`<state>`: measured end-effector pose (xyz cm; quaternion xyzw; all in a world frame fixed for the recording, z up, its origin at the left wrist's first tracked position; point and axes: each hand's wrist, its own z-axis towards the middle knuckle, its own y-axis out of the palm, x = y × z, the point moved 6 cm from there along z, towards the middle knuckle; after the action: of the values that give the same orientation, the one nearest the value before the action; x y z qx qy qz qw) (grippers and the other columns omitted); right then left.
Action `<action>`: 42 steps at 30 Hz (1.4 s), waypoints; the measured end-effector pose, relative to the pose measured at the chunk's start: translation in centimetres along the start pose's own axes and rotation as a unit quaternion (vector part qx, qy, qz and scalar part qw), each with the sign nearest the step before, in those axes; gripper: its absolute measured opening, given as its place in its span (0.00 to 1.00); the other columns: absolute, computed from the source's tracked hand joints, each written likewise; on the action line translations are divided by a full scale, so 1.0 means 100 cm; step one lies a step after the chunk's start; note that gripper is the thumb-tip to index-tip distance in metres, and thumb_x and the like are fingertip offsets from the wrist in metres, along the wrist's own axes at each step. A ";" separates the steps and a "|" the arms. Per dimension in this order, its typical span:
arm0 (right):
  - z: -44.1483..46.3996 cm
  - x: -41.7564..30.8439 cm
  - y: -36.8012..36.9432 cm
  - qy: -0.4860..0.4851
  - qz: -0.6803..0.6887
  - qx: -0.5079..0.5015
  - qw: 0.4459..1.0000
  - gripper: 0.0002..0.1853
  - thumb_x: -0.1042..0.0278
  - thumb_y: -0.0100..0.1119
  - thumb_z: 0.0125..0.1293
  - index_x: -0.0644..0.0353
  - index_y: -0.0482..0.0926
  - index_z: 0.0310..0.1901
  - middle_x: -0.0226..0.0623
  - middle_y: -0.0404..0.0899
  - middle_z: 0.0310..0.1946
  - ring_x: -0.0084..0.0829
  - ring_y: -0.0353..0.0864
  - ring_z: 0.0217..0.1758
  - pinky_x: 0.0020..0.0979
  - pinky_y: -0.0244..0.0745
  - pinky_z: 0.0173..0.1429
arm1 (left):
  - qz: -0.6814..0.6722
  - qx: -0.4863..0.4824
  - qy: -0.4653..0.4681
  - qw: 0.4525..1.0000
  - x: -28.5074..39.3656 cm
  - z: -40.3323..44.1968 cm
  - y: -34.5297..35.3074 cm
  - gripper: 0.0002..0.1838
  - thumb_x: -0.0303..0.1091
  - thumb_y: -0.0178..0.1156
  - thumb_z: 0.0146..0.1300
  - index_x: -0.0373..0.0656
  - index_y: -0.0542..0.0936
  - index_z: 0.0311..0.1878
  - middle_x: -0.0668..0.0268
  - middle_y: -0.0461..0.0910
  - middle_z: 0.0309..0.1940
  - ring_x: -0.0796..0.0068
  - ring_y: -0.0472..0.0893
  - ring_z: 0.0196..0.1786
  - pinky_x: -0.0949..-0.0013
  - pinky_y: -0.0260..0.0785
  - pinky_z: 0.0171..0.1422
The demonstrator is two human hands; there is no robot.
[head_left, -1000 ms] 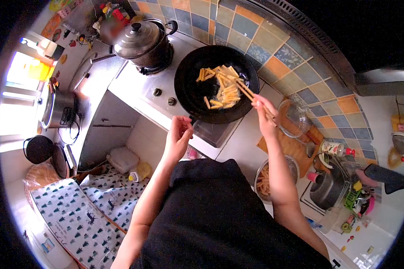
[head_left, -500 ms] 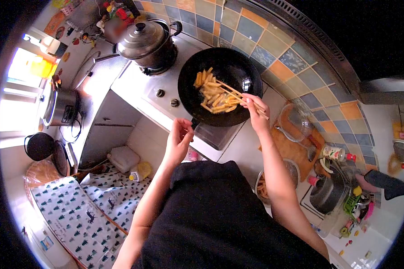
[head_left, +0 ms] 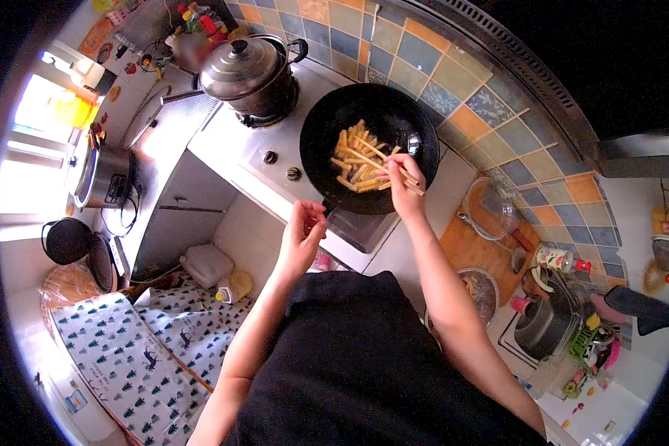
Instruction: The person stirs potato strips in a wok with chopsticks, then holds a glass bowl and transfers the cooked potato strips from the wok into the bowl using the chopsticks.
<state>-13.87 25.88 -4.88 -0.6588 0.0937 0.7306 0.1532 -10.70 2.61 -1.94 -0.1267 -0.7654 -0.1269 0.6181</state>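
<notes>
A black wok [head_left: 327,111] stands on the stove, with pale yellow potato strips [head_left: 349,172] in oil at its bottom. In my right hand [head_left: 406,184] is a pair of wooden chopsticks [head_left: 367,152], held over the wok with their tips among the strips. My left hand [head_left: 303,229] is closed at the wok's near left side. Its fingers curl around the wok handle [head_left: 329,208], which is mostly hidden by the hand.
A lidded steel pot [head_left: 245,70] occupies the burner to the left. On the right are a cutting board [head_left: 453,238] with a glass lid [head_left: 490,201] and ladle [head_left: 518,259], a bowl [head_left: 490,293] partly behind my arm, and a sink [head_left: 539,331]. A tiled wall borders the back.
My right hand and the chopsticks have shifted left and farther over the wok. The potato strips lie closer together. My left hand stays by the handle; the view shifts slightly.
</notes>
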 end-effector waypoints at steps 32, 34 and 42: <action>-0.030 0.004 -0.041 0.075 0.040 0.004 0.996 0.12 0.64 0.46 0.72 0.65 0.74 0.46 0.39 0.79 0.36 0.27 0.82 0.36 0.24 0.77 0.42 | -0.007 0.010 0.006 1.000 0.000 0.000 0.003 0.10 0.23 0.51 0.62 0.40 0.67 0.47 0.73 0.68 0.30 0.85 0.69 0.31 0.80 0.64 0.36; -0.029 -0.002 -0.032 0.057 0.050 -0.017 0.997 0.12 0.64 0.46 0.72 0.65 0.74 0.46 0.39 0.80 0.37 0.27 0.82 0.37 0.24 0.77 0.43 | -0.004 0.011 0.011 1.000 0.000 -0.001 0.002 0.10 0.22 0.51 0.62 0.40 0.67 0.47 0.73 0.69 0.30 0.85 0.69 0.31 0.80 0.64 0.37; -0.032 -0.005 -0.008 0.056 0.032 -0.101 0.993 0.14 0.61 0.47 0.71 0.64 0.74 0.47 0.37 0.80 0.39 0.26 0.81 0.39 0.25 0.76 0.45 | 0.007 0.017 0.022 1.000 -0.001 0.002 0.004 0.11 0.22 0.52 0.61 0.41 0.67 0.46 0.72 0.69 0.31 0.85 0.69 0.33 0.79 0.65 0.39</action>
<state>-10.53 25.51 -4.73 -0.7075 0.0492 0.7027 0.0564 -10.71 3.04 -2.02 -0.1190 -0.7524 -0.1125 0.6381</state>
